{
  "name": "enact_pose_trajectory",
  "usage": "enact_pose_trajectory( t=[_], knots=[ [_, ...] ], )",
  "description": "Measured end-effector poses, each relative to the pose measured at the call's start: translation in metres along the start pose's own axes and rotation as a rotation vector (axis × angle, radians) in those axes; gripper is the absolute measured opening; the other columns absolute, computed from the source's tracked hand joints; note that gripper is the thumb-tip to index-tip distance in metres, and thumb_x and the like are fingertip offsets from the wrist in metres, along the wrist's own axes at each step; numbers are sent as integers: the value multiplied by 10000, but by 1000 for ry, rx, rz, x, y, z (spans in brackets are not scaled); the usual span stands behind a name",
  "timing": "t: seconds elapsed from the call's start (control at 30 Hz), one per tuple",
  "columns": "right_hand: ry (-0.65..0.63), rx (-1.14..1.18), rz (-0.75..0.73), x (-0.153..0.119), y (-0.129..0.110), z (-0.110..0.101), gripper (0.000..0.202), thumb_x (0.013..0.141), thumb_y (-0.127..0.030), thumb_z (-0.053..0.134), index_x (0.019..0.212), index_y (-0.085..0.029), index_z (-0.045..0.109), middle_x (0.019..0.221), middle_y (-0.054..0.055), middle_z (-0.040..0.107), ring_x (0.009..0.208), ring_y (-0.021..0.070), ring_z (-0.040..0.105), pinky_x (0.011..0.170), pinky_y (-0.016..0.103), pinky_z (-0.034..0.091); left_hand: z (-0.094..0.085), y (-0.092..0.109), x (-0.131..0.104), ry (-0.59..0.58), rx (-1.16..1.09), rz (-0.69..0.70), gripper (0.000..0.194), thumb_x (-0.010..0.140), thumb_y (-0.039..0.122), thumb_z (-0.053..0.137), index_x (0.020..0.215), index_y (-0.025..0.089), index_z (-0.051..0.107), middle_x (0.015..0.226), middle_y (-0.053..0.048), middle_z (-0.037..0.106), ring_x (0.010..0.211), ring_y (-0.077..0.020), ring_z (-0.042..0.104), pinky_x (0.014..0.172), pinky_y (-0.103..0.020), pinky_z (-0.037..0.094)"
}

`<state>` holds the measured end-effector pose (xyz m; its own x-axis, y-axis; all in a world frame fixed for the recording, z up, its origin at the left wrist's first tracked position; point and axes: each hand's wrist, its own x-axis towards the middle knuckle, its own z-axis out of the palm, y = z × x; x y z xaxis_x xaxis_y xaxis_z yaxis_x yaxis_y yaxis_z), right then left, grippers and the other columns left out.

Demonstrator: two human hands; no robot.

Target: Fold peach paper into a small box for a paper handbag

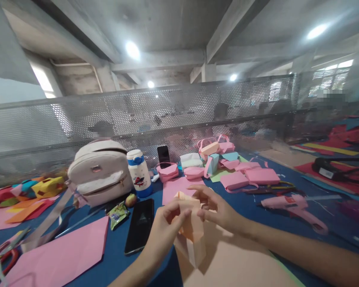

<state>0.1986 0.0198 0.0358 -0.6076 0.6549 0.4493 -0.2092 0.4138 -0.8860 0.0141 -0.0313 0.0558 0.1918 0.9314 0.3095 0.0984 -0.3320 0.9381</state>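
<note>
1 left hand (166, 225) and 1 right hand (223, 209) are at 1 peach paper box (196, 249). The box is in the middle, between the 2 hands, tilted, over 1 big peach sheet (236, 263). The left fingers are bent nearly closed, and they pinch the top part of the box with the thumb. The right fingers are curved and about half open, with the thumb tip at the box's side edge; I cannot tell if they grip it. Just left of the left fingers, 1 black phone (140, 227) lies flat on the blue table (116, 259). Past that phone are 1 snack packet (119, 214) and 1 little round fruit (131, 200). Farther left is 1 big pink sheet (62, 253). Ahead of the left fingers are 1 white and blue bottle (140, 175) and 1 pale backpack (100, 173). 1 more pink sheet (176, 189) lies just past the fingers, and 1 small phone (163, 156) stands up behind it. Ahead and to the right of the right fingers are many pink paper bags (235, 180), piled too close to count. Well to the right of the right fingers is 1 pink glue gun (299, 205).
</note>
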Motion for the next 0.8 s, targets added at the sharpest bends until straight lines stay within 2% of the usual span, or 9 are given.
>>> enact_pose_trajectory(
  t=[0.1, 0.23, 0.37, 0.6, 0.8],
  knots=[
    [-54, -39, -18, 3, -4, -7, 445, 859, -430, 683, 1246, -262, 542, 1019, 30, 550, 859, 148, 554, 717, 263, 469, 0, 0, 1, -15, 15, 27, 299, 839, 434, 679, 883, 153, 771, 869, -85, 732, 818, -226, 635, 770, -289, 471],
    [-61, -89, -50, 5, -8, -12, 330, 856, -382, 693, 1128, -233, 582, 1016, 22, 559, 827, 136, 560, 724, 270, 474, 0, -2, 0, -10, 18, 21, 309, 839, 446, 676, 868, 154, 772, 849, -84, 722, 807, -222, 619, 741, -280, 461],
    [-87, -149, -69, 6, -13, -16, 257, 869, -383, 675, 1041, -207, 597, 977, 21, 567, 783, 130, 549, 735, 282, 484, 0, -3, 0, -24, 58, 46, 298, 855, 438, 658, 853, 164, 774, 852, -81, 712, 832, -226, 608, 805, -300, 457],
    [-191, -196, -49, 10, -24, -28, 245, 824, -338, 725, 963, -192, 586, 945, 12, 566, 770, 130, 553, 725, 274, 483, 2, -6, -3, -15, 55, 1, 349, 845, 482, 647, 770, 150, 721, 768, -60, 650, 795, -215, 592, 750, -281, 452],
    [-207, -283, -42, 11, -29, -31, 223, 882, -393, 650, 888, -179, 591, 856, 5, 562, 742, 134, 507, 688, 261, 430, 2, -9, -3, -17, 97, -9, 376, 863, 480, 626, 699, 141, 634, 726, -36, 598, 717, -167, 531, 671, -246, 401]
  ],
)
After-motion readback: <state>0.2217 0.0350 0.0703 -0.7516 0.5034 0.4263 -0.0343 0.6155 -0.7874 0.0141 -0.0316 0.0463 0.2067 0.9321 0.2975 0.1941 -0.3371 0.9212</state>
